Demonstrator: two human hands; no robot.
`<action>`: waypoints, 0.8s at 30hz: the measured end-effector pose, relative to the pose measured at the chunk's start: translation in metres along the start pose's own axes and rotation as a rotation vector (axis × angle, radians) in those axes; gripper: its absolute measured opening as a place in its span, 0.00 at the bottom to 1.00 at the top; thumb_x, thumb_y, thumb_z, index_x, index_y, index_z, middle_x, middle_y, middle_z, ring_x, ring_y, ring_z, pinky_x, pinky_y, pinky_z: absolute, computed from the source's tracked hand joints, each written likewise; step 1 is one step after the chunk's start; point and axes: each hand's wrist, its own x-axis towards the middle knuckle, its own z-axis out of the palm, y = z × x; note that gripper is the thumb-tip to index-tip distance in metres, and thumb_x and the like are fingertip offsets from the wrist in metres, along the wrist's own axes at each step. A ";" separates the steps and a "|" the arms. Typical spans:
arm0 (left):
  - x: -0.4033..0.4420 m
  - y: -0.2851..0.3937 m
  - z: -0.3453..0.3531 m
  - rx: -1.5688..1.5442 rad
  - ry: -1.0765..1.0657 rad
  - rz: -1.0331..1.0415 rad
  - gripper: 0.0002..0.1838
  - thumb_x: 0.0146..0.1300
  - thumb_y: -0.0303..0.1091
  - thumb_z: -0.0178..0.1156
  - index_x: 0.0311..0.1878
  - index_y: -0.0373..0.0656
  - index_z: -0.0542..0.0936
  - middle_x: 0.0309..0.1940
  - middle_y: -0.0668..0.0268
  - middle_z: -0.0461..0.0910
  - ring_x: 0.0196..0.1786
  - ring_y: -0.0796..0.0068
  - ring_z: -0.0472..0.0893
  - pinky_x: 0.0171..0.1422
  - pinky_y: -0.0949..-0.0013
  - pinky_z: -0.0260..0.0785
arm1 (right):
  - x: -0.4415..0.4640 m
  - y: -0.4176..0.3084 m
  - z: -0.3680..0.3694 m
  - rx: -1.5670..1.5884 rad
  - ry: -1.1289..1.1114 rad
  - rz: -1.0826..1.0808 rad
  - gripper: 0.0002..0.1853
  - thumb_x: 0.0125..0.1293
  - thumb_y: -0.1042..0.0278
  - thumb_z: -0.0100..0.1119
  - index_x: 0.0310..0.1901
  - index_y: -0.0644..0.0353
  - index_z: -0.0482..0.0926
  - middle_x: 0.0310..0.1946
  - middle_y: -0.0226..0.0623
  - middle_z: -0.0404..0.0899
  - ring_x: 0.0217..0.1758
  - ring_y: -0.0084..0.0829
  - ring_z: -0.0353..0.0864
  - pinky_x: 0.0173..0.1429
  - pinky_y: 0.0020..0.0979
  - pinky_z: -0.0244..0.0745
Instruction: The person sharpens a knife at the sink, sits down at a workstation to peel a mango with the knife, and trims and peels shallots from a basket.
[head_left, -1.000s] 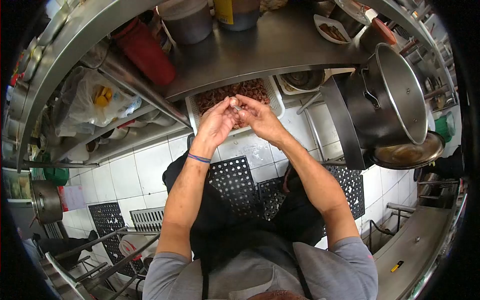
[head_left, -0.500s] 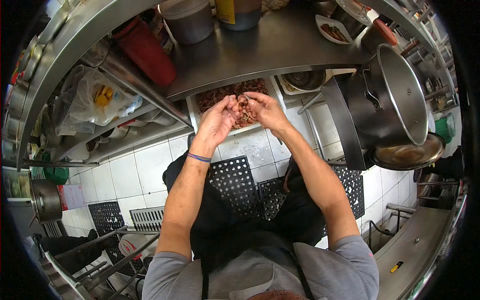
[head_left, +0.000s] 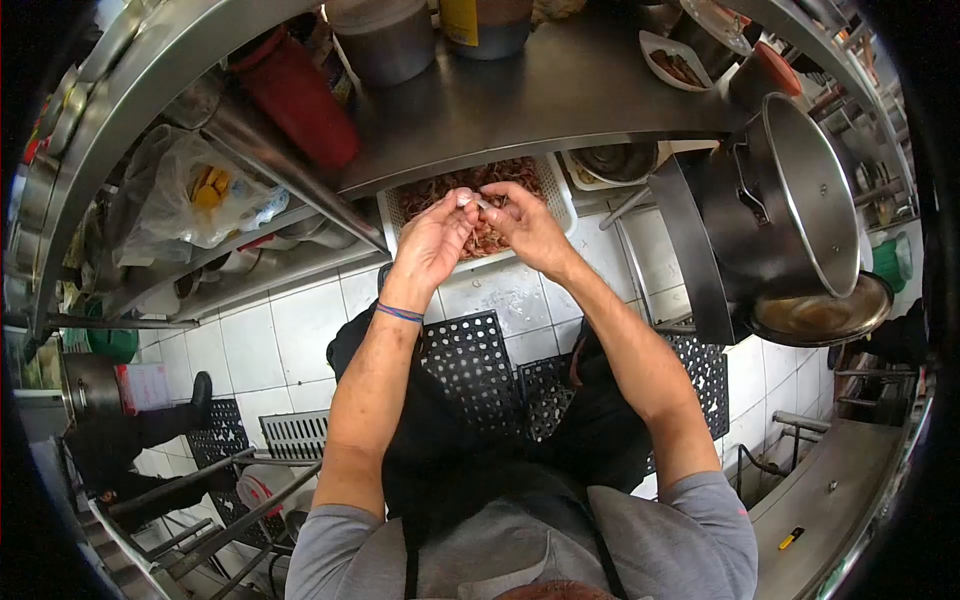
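My left hand [head_left: 435, 240] is closed in a pinch on a small pale piece that looks like a shrimp [head_left: 466, 199]. My right hand [head_left: 527, 228] meets it from the other side, thumb and forefinger pinched at the same piece; the fingers hide most of it. Both hands are above a white perforated crate [head_left: 562, 195], close under the steel counter's front edge. Inside the crate lies a heap of reddish-brown shrimp [head_left: 487, 242], partly covered by my hands.
A steel counter [head_left: 560, 95] juts over the crate's far side, bearing a red container [head_left: 300, 105] and tubs. On the right stands a large pot [head_left: 770, 200] beside a round lid [head_left: 825, 305]. Black perforated mats [head_left: 465, 365] cover floor tiles. Another person's leg [head_left: 165, 425] shows at left.
A darker, reddish piece showed between my fingers before; a pale one shows now. My hands stay nearly in place. At left, the other person's leg and shoe have come further into view.
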 end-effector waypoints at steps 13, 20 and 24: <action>-0.003 -0.004 0.005 -0.032 0.075 -0.023 0.09 0.72 0.35 0.58 0.44 0.38 0.79 0.36 0.66 0.80 0.38 0.76 0.77 0.44 0.72 0.75 | -0.008 -0.011 0.009 0.129 -0.050 -0.020 0.23 0.72 0.72 0.57 0.68 0.59 0.71 0.43 0.29 0.82 0.35 0.14 0.72 0.41 0.21 0.73; -0.002 -0.006 0.005 -0.017 0.078 -0.020 0.09 0.72 0.34 0.58 0.46 0.37 0.78 0.38 0.65 0.80 0.39 0.75 0.78 0.45 0.72 0.77 | -0.009 -0.007 0.011 0.189 -0.057 0.014 0.22 0.73 0.71 0.57 0.67 0.59 0.72 0.43 0.28 0.83 0.36 0.12 0.72 0.40 0.20 0.73; 0.001 -0.008 -0.003 -0.017 0.040 -0.026 0.09 0.73 0.33 0.56 0.48 0.37 0.77 0.42 0.63 0.79 0.41 0.74 0.79 0.47 0.72 0.79 | -0.010 -0.014 0.009 0.146 -0.065 0.035 0.22 0.73 0.70 0.56 0.68 0.59 0.72 0.46 0.29 0.83 0.41 0.15 0.74 0.46 0.21 0.73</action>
